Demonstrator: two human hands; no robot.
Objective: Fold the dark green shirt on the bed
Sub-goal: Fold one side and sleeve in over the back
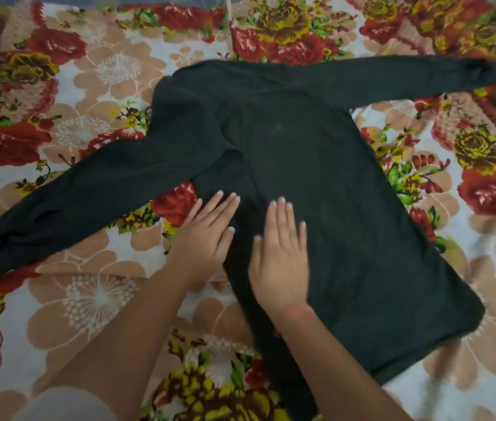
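Dark green shirt (pixel 316 183) spread flat on bed (pixel 94 299) with floral bedspread, body running diagonally toward lower right. One sleeve (pixel 392 77) stretched to upper right, other sleeve (pixel 73 208) angled to lower left. Left hand (pixel 207 235) flat on shirt's near side edge, fingers (pixel 225 205) extended, gripping nothing. Right hand (pixel 280 262) just beside it, palm down on shirt body, fingers open and pressed flat.

No writing, label, brand mark or number can be read anywhere in the view (the bedspread (pixel 94 299) carries only a printed flower pattern, and the dark green shirt (pixel 316 177) shows plain fabric).
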